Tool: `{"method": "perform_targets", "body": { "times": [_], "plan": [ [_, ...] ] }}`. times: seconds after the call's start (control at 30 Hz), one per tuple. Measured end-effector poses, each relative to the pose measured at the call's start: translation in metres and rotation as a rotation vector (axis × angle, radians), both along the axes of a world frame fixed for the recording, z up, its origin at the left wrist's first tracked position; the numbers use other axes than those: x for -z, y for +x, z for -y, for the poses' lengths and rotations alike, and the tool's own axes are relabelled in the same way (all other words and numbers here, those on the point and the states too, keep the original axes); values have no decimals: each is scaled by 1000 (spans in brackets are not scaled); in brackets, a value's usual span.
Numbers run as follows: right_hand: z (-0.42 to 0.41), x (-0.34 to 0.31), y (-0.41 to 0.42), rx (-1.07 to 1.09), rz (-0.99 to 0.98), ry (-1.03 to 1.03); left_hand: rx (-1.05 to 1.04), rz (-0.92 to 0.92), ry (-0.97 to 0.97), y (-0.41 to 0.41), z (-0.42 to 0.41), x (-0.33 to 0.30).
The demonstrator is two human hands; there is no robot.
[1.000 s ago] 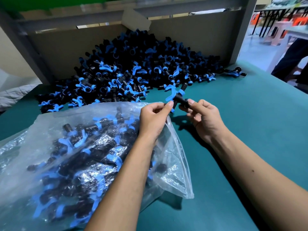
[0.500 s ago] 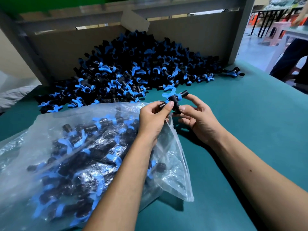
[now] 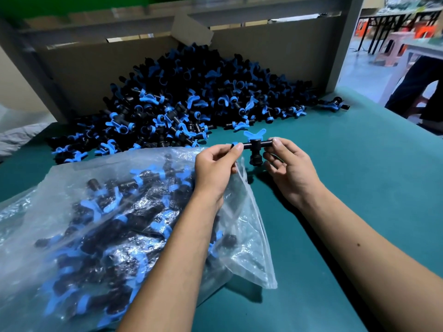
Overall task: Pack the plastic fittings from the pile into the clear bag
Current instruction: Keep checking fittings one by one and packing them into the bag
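A black T-shaped fitting [image 3: 254, 146] with a blue wing handle is held level between both hands, just above the bag's mouth. My left hand [image 3: 215, 167] pinches its left end, and the bag's edge also lies under those fingers. My right hand [image 3: 288, 167] pinches the right end between thumb and forefinger. The clear bag [image 3: 251, 248] lies on the table at lower left, holding several black and blue fittings. A big pile of fittings [image 3: 191, 101] rises behind the hands against a cardboard wall.
The green table [image 3: 347, 176] stretches to the right and front. A cardboard wall [image 3: 79, 68] and a grey frame post [image 3: 345, 41] back the pile. One stray fitting [image 3: 336, 104] lies at the pile's right end. A person's legs [image 3: 422, 89] and stools stand at far right.
The fitting has turned from tilted to level and moved slightly right. My left hand now pinches its left end, while my right hand has shifted to its right end.
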State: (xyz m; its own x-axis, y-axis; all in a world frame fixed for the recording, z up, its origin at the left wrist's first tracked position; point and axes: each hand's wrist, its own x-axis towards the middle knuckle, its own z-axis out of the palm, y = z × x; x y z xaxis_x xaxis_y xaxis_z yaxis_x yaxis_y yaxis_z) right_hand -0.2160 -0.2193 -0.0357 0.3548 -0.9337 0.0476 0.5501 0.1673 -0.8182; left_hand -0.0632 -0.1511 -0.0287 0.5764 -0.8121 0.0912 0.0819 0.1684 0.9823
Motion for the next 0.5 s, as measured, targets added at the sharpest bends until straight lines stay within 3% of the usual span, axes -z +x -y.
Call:
{"method": "perform_targets", "body": {
  "times": [0.27,0.5],
  "plan": [
    [-8,2,2,-144,-159,-196,142,74,56,-2,-2,2],
    [2,5,1,76,-4,-11,17,1,44,-2,-2,-4]
  ]
}}
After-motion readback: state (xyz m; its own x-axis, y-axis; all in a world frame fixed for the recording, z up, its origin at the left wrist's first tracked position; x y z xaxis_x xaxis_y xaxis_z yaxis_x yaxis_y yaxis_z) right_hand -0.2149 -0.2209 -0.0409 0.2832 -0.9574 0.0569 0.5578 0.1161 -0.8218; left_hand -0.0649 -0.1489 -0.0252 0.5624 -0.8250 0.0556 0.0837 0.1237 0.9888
